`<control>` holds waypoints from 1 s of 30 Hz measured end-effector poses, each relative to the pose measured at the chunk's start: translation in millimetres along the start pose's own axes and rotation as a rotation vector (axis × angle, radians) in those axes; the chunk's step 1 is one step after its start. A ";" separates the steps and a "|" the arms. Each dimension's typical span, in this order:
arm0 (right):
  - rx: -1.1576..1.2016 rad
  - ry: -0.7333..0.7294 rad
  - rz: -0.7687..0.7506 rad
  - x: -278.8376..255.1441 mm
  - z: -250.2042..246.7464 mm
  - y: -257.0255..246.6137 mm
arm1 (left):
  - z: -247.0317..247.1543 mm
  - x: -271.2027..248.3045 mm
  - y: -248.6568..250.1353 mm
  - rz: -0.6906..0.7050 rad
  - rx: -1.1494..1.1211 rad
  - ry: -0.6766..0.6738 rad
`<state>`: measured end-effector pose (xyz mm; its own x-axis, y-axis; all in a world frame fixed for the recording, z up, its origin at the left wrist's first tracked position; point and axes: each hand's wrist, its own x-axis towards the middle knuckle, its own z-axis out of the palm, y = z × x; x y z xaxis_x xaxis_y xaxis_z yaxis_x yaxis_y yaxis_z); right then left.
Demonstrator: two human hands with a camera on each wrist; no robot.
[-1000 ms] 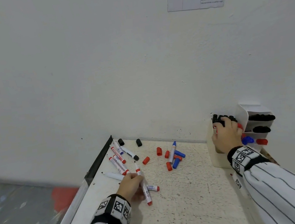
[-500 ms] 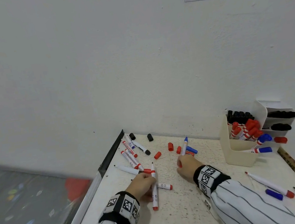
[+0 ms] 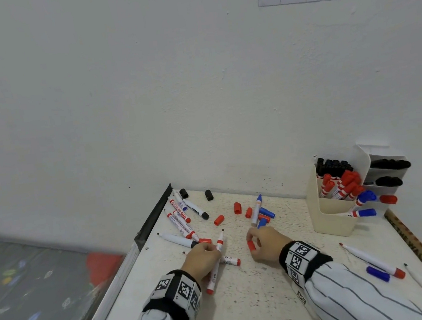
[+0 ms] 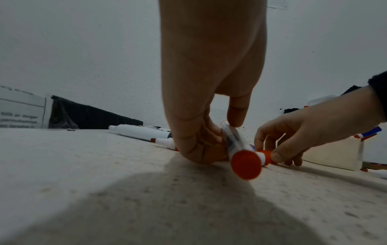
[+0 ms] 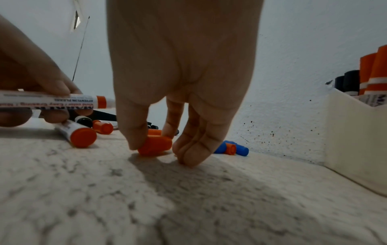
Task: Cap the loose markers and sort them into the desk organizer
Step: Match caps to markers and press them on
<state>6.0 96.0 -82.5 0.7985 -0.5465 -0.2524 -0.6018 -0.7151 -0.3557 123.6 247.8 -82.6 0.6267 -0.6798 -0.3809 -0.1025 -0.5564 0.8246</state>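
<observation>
My left hand (image 3: 203, 259) grips an uncapped red marker (image 3: 217, 259) near the middle of the white table (image 3: 248, 313), its bare tip pointing toward the wall. In the left wrist view the marker's red end (image 4: 246, 165) points at the camera. A little to the right, my right hand (image 3: 262, 243) pinches a loose red cap (image 3: 251, 245) between thumb and fingers, low on the tabletop (image 5: 156, 146). The cream desk organizer (image 3: 329, 214) stands at the right against the wall, filled with capped black, red and blue markers.
Several uncapped markers (image 3: 181, 217) lie at the table's left edge. Loose red caps (image 3: 237, 207), blue caps (image 3: 266, 212), black caps (image 3: 208, 194) and a blue marker (image 3: 256, 210) are scattered near the wall. A red marker (image 3: 372, 262) and blue cap (image 3: 378, 273) lie front right, beside a wooden ruler (image 3: 420, 249).
My right hand left the organizer, crossed to the middle of the table and picked up a red cap. My left hand kept hold of the red marker and tilted it up slightly.
</observation>
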 end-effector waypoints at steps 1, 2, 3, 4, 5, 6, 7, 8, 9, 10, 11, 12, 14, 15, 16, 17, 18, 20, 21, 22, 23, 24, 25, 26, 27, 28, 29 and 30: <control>-0.002 0.008 -0.003 -0.3 0.0 -0.5 | 0.4 0.1 -0.2 0.001 0.002 -0.003; -0.002 0.011 0.001 -1.2 -0.5 -1.7 | 0.9 0.1 -0.6 0.000 0.003 -0.008; 0.015 0.016 0.003 -1.8 -0.6 -2.5 | 1.6 0.9 -1.5 0.001 0.002 -0.013; 0.049 0.034 0.004 -2.4 -0.7 -3.2 | 2.0 0.6 -1.7 0.005 0.003 -0.016; 0.095 0.071 0.004 -2.8 -0.8 -4.0 | 2.6 0.3 -2.1 0.013 0.005 -0.016; 0.149 0.116 0.002 -3.6 -1.8 -5.3 | 2.8 -0.4 -2.0 0.023 0.015 -0.015; 0.204 0.164 -0.011 -3.7 -3.1 -6.0 | 3.0 -0.1 -2.5 0.035 0.031 -0.014; 0.252 0.203 -0.036 -3.5 -4.9 -7.1 | 3.1 -0.9 -2.4 0.051 0.048 -0.014; 0.291 0.224 -0.062 -3.4 -6.9 -8.4 | 3.1 -1.3 -2.6 0.067 0.060 -0.017; 0.322 0.225 -0.085 -3.9 -9.4 -10.6 | 3.2 -2.8 -2.0 0.082 0.068 -0.021; 0.346 0.213 -0.098 -4.2 -11.0 -12.6 | 3.6 -3.2 -2.2 0.094 0.073 -0.028; 0.367 0.193 -0.102 -4.5 -11.7 -14.4 | 4.1 -3.4 -2.3 0.107 0.077 -0.036; 0.356 0.128 -0.086 -5.8 -10.7 -17.0 | 6.2 -4.8 -2.3 0.132 0.075 -0.055; 0.326 0.100 -0.084 -6.1 -9.3 -17.7 | 7.4 -5.8 -2.7 0.151 0.081 -0.064; 0.309 0.091 -0.092 -5.9 -7.8 -17.6 | 8.3 -6.8 -2.7 0.181 0.091 -0.072; 0.312 0.096 -0.100 -5.9 -6.7 -17.0 | 9.2 -7.4 -3.2 0.206 0.095 -0.081; 0.326 0.103 -0.111 -6.3 -6.7 -16.8 | 9.9 -8.3 -3.3 0.230 0.082 -0.088; 0.354 0.096 -0.127 -8.1 -7.4 -17.5 | 10.7 -10.7 -2.3 0.249 0.049 -0.107; 0.365 0.086 -0.130 -9.4 -7.9 -18.4 | 10.7 -11.8 -1.7 0.254 0.040 -0.104; 0.370 0.083 -0.123 -10.5 -8.2 -19.1 | 11.0 -13.0 -0.8 0.263 0.024 -0.093; 0.371 0.093 -0.111 -11.7 -8.3 -19.7 | 11.0 -14.6 -0.3 0.271 0.004 -0.079; 0.378 0.112 -0.096 -13.3 -8.2 -20.5 | 10.8 -16.7 0.7 0.295 -0.013 -0.061; 0.403 0.136 -0.082 -14.7 -8.3 -21.5 | 10.4 -19.1 1.4 0.329 0.002 -0.038; 0.439 0.161 -0.065 -15.8 -8.8 -22.2 | 10.4 -20.7 2.0 0.371 0.037 -0.010; 0.476 0.186 -0.052 -17.3 -9.7 -23.2 | 10.6 -21.5 2.4 0.412 0.092 0.022; 0.502 0.209 -0.042 -18.9 -11.0 -24.4 | 11.0 -22.3 3.6 0.459 0.154 0.065; 0.521 0.226 -0.036 -20.3 -12.6 -26.0 | 11.6 -23.2 5.6 0.496 0.224 0.108; 0.536 0.235 -0.028 -21.4 -14.1 -27.4 | 12.3 -24.5 8.0 0.524 0.297 0.147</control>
<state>5.2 121.1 -54.7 0.7525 -0.6565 -0.0523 -0.4410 -0.4433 -0.7804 97.9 254.2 -71.8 0.5329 -0.8374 0.1220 -0.6227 -0.2904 0.7266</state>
